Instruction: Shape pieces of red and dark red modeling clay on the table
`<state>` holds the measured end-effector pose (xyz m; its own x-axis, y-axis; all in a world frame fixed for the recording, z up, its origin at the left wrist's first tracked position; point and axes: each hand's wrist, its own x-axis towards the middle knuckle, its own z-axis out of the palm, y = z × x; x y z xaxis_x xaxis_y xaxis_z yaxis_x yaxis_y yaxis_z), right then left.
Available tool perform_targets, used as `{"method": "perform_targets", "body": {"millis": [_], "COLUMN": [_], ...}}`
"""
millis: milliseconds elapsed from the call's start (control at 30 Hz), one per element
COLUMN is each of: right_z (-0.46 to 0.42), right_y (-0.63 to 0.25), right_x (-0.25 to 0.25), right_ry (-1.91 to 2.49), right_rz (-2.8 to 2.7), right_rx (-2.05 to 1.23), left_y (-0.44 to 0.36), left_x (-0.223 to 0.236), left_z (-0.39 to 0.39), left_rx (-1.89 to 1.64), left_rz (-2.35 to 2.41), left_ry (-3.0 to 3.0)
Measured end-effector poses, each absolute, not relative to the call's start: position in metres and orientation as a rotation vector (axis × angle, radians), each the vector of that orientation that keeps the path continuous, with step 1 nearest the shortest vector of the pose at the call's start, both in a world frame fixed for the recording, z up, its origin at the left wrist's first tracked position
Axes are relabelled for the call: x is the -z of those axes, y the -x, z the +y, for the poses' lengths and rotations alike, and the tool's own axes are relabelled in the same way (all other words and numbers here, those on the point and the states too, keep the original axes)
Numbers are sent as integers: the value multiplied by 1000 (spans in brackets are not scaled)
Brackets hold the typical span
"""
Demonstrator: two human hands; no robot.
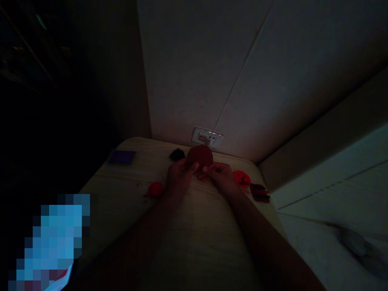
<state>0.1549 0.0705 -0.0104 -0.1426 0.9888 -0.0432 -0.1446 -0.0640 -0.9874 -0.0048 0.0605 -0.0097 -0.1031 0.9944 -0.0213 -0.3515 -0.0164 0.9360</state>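
Between the fingertips of both hands is a dark red round piece (200, 157), raised a little above the wooden tabletop and looking like modelling clay. My left hand (178, 174) pinches its lower left edge, thumb in front. At the lower right edge, my right hand (222, 176) closes thumb and fingers on it. A bright red ball (155, 189) lies beside my left wrist. Behind my left hand sits a black lump (177, 154). To the right of my right hand lie a bright red disc (242, 179) with dark marks and a dark red piece (260, 193) with black stripes.
The light wooden table (194, 238) stands against a wall with a socket and switch plate (207, 137). A purple packet (121, 157) lies at the back left. A blurred-out bright blue patch (60, 234) fills the lower left. The room is dim.
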Motion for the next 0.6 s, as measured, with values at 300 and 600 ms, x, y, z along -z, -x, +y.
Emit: {"method": "perform_targets", "body": {"millis": [300,600], "right_z": [72,73], "right_y": [-155,-154], "right_x": [13,14], "right_ry": [1067,1060], "right_rz": [-1139,-1096], "right_rx": [-1398,-1336], "left_y": [3,3], "left_x": [13,17], "left_z": [65,67], "left_rx": [-1465,-1499], "left_rz": [999,1009], "left_ry": [-831,-796]}}
